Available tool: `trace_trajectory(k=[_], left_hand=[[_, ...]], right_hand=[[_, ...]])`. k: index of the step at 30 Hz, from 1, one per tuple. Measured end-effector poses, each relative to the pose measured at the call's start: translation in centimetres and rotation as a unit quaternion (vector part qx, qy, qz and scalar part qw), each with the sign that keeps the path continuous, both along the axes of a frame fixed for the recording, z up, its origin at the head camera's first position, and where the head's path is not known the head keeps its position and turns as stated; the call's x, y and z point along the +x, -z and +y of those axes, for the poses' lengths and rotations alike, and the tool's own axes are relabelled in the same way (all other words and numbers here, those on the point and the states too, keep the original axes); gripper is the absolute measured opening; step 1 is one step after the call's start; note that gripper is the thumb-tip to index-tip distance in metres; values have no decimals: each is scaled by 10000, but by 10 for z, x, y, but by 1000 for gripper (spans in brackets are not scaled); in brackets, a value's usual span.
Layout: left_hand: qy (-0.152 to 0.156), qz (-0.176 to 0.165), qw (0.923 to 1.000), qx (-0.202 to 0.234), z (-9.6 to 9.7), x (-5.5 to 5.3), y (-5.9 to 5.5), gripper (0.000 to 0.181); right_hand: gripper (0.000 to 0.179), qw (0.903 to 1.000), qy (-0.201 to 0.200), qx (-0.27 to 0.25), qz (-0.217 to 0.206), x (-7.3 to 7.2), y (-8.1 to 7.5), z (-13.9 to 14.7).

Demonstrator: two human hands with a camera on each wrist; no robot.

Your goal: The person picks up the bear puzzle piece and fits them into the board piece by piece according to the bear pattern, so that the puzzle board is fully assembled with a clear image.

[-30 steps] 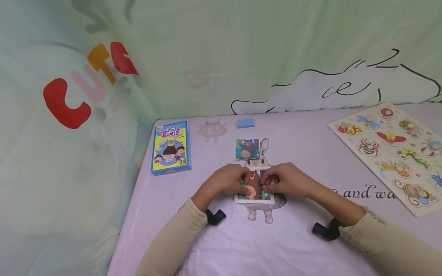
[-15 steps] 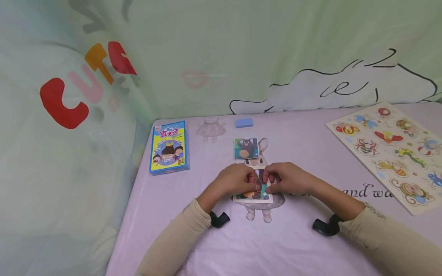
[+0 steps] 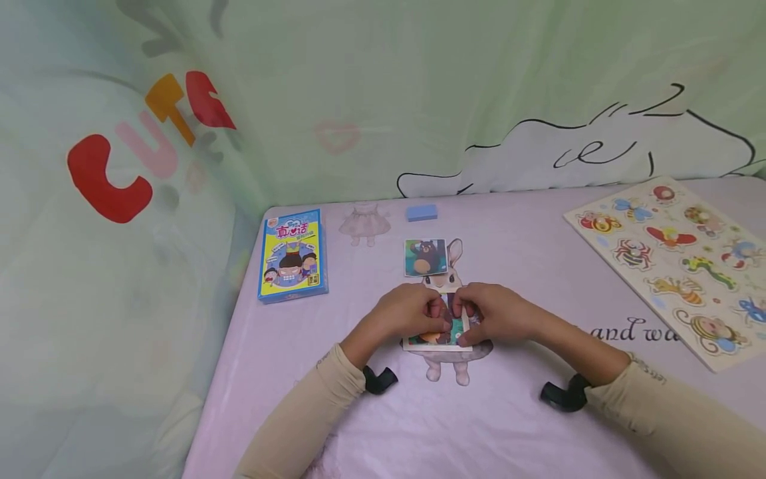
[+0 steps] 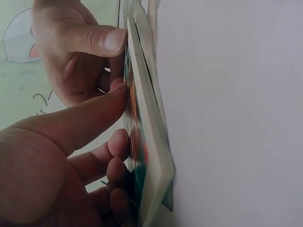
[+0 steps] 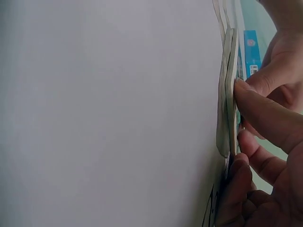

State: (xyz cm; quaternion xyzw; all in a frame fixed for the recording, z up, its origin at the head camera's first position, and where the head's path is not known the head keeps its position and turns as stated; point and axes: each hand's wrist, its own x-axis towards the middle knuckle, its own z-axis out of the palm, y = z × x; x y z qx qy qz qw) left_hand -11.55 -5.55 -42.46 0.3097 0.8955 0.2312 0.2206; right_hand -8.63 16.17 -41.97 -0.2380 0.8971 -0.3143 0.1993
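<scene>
A small jigsaw puzzle (image 3: 439, 338) with a brown bear picture and a pale frame lies on the pink cloth. My left hand (image 3: 413, 311) is over its left and middle part. In the left wrist view, the left thumb and fingertips touch the puzzle's face (image 4: 140, 175), spread along it. My right hand (image 3: 493, 311) holds the right side, thumb at the front corner and fingers toward the back corner. The right wrist view shows the right thumb (image 5: 248, 97) on the board's edge. Both hands hide much of the bear. Just behind lies a square bear picture card (image 3: 425, 257).
A blue-and-yellow card box (image 3: 292, 256) lies to the left. Toward the back is a small blue block (image 3: 421, 213). An insect peg puzzle board (image 3: 676, 266) lies on the right. Printed curtains (image 3: 335, 86) hang behind and at the left.
My left hand has shifted right across the puzzle, covering more of the bear. The right thumb has slid slightly toward the near right corner. Card, box and block stay put.
</scene>
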Motion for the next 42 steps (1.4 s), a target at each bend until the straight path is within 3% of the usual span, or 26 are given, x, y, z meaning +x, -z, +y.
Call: trace_trajectory(k=[18,26,37,42], left_hand=[[-3,110,9999,-77,-2,2,-2,30],[-78,103,9996,-241,0,5,-7,37],[-25,282,9988,-410,1,5,-6,37],[-38,243,9990,-365,2,6,-5,38]], right_hand=[[34,9990,-135,168,403,1,3,-3],[19,9979,-30,-11,652,1,5,-3],[21,9996,78,186,218,-3,-6,-10],[21,9995,114,189,223,-3,-5,-9]])
